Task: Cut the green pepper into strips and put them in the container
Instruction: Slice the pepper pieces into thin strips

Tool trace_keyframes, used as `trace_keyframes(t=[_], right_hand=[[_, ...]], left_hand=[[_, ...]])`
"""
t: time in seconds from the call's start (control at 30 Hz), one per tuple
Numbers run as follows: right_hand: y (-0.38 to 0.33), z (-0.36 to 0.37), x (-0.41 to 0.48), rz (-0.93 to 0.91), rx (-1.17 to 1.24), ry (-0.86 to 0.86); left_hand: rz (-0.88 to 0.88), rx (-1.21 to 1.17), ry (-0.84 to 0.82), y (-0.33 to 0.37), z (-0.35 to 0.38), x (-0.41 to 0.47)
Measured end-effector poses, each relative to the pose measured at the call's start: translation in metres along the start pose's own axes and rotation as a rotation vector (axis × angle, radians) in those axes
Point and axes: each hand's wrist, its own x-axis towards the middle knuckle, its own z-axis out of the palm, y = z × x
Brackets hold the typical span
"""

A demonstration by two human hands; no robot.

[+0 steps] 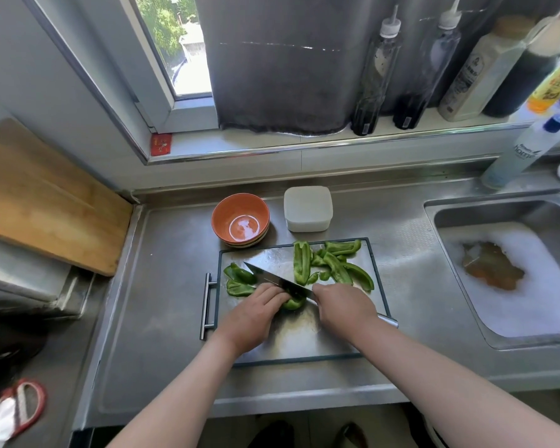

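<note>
A steel cutting board [304, 331] lies on the counter in front of me. My left hand [256, 310] presses down on a piece of green pepper [294, 303]. My right hand [343, 307] grips the handle of a knife [272, 278], whose blade slants to the upper left across that piece. Cut green strips [337, 270] lie at the board's far right, and a few more pieces [238, 281] lie left of the blade. A white square container [307, 208] stands behind the board, its lid on.
An orange bowl [240, 219] sits left of the white container. A sink [511, 273] full of foam lies to the right. A wooden board [46, 195] leans at the left. Bottles [374, 72] line the window sill, and a spray bottle [524, 150] stands near the sink.
</note>
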Motion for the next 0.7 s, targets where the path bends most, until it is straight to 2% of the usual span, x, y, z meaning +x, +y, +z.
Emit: trace_keyframes(t=[0.17, 0.5, 0.6, 0.7], right_hand=[[0.021, 0.015, -0.006, 0.034, 0.045, -0.009], [0.008, 0.005, 0.005, 0.056, 0.181, 0.010], [0.015, -0.002, 0.000, 0.082, 0.244, 0.031], [0.019, -0.009, -0.004, 0.105, 0.297, 0.099]], left_hand=[[0.016, 0.002, -0.013, -0.004, 0.002, -0.007], [0.033, 0.013, -0.029, 0.004, 0.002, -0.027], [-0.011, -0.003, 0.067, 0.008, -0.001, -0.015], [-0.194, -0.059, 0.192, 0.010, -0.001, 0.007]])
